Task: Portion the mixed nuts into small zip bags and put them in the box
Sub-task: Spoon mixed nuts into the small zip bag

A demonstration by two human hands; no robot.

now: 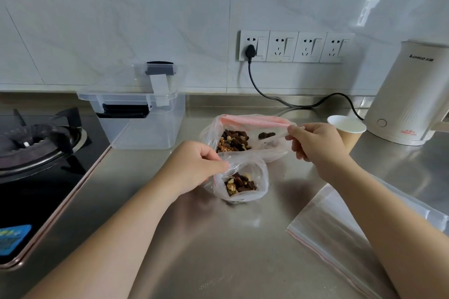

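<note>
The left hand pinched the rim of a small zip bag between thumb and forefinger, holding its mouth up and open just above the steel counter. A portion of mixed nuts sat in the bottom of that bag, below and to the right of the pinching fingertips, and the bag's base touched the counter.

The right hand gripped the right end of the pink zip strip of a large bag, fingers curled and pressed together on the plastic, lifting that edge. The large bag stood just behind the small one, their plastic touching. Its main heap of nuts lay low on the left side of the bag, well to the left of the right hand, while a small clump rested higher near the held edge.

A clear plastic box with black latches stood open at the back left, beside the gas hob, apart from both bags. Its lid leaned against the tiled wall behind it. A paper cup stood just behind the right hand, with a white kettle beyond it at the right. A stack of flat empty zip bags lay on the counter under the right forearm.
</note>
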